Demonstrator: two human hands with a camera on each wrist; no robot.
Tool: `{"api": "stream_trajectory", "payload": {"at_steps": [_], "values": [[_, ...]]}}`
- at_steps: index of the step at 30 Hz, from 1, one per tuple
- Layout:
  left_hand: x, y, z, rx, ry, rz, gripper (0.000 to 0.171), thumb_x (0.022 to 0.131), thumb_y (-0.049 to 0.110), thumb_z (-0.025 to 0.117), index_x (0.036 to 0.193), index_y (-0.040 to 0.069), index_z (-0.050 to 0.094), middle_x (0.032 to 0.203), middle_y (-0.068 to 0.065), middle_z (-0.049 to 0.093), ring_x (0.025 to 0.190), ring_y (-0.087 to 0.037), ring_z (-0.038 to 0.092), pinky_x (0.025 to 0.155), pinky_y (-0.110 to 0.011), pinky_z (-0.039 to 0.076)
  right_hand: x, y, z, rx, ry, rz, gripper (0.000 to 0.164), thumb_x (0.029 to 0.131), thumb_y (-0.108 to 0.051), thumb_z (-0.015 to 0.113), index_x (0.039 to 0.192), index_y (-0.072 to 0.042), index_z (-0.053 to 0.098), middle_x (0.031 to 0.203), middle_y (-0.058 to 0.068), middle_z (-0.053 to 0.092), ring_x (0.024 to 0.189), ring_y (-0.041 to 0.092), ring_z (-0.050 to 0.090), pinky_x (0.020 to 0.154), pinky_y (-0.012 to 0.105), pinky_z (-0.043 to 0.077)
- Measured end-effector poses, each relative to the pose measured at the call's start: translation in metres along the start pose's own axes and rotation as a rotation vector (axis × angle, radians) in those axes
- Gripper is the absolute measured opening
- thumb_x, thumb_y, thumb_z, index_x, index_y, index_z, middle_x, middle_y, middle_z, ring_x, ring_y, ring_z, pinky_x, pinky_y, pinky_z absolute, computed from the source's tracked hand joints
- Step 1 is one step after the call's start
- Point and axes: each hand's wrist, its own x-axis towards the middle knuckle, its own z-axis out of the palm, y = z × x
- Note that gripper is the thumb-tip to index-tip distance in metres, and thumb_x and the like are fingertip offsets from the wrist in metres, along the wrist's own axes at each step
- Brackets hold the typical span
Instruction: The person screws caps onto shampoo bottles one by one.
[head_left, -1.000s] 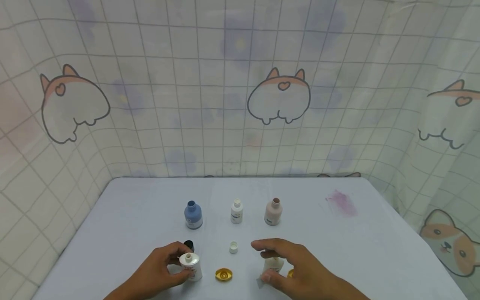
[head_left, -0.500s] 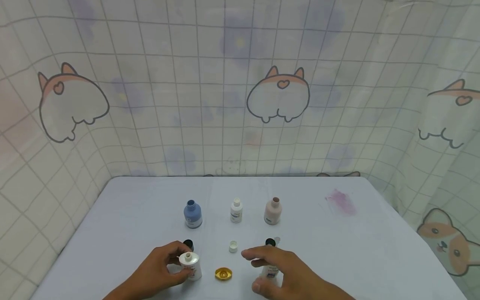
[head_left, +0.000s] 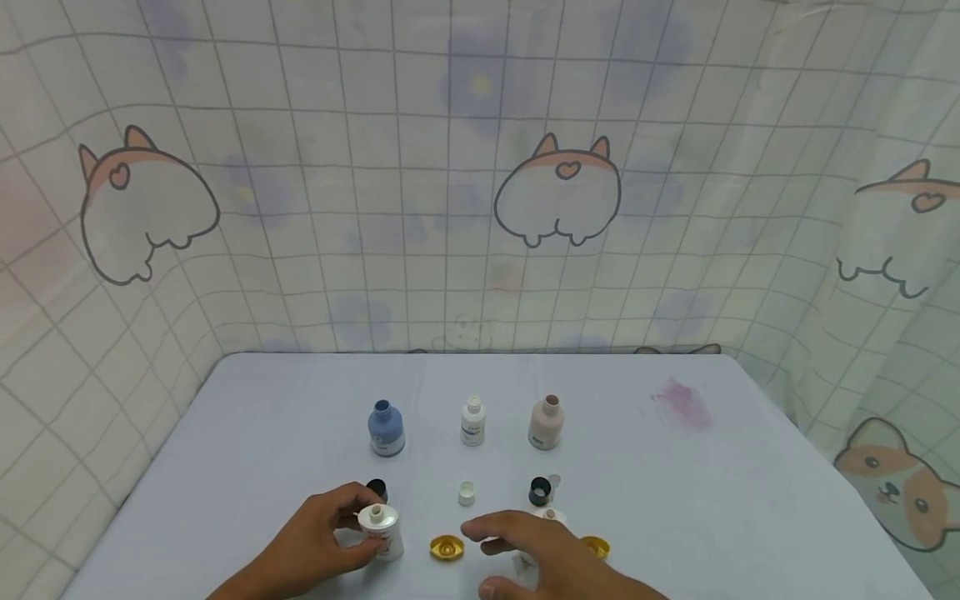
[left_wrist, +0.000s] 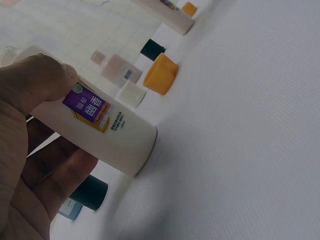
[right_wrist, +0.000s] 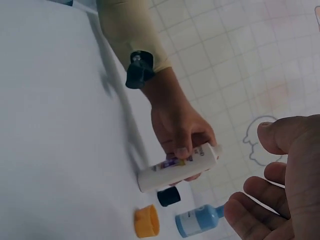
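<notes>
My left hand grips an uncapped white bottle, thumb on one side and fingers on the other. In the left wrist view this bottle carries a purple label and stands on the table. My right hand holds nothing, its fingers spread loosely with the thumb apart. It reaches from the right, and its index fingertip is close to a yellow cap. A second uncapped white bottle is mostly hidden behind this hand. Another yellow cap shows just past the knuckles.
Along the back stand an open blue bottle, a small white bottle and an open pink bottle. In front of them lie a black cap, a white cap and another black cap. A pink stain marks the cloth.
My right hand has moved left and nearer to me, away from the second white bottle, uncovering the right black cap and the right yellow cap. The left hand has stayed on its bottle.
</notes>
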Motion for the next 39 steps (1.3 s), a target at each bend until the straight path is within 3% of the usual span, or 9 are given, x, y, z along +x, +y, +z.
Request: {"api": "stream_trajectory", "payload": {"at_steps": [11, 20, 39], "values": [[0.000, 0.001, 0.000, 0.000, 0.005, -0.002, 0.036, 0.078, 0.036, 0.076, 0.106, 0.023, 0.057, 0.102, 0.007, 0.062, 0.091, -0.012, 0.062, 0.079, -0.026, 0.054, 0.019, 0.010, 0.019, 0.033, 0.006, 0.081, 0.044, 0.087, -0.047, 0.061, 0.129, -0.039, 0.050, 0.126, -0.019, 0.051, 0.110, 0.007, 0.052, 0.092, 0.047, 0.047], [0.000, 0.000, 0.000, -0.005, 0.014, 0.002, 0.036, 0.078, 0.035, 0.076, 0.106, 0.023, 0.057, 0.102, 0.007, 0.062, 0.091, -0.012, 0.062, 0.079, -0.027, 0.054, 0.029, 0.021, 0.031, 0.049, 0.048, 0.076, 0.042, 0.088, -0.044, 0.061, 0.128, -0.038, 0.050, 0.125, -0.021, 0.050, 0.113, 0.003, 0.049, 0.095, 0.043, 0.045], [0.000, -0.001, 0.001, -0.012, 0.003, -0.005, 0.036, 0.079, 0.037, 0.075, 0.107, 0.024, 0.057, 0.102, 0.007, 0.063, 0.092, -0.012, 0.062, 0.080, -0.027, 0.054, 0.048, 0.032, 0.050, 0.002, 0.120, 0.177, 0.039, 0.086, -0.039, 0.067, 0.122, -0.038, 0.052, 0.118, -0.025, 0.049, 0.110, 0.008, 0.052, 0.092, 0.040, 0.047]]}}
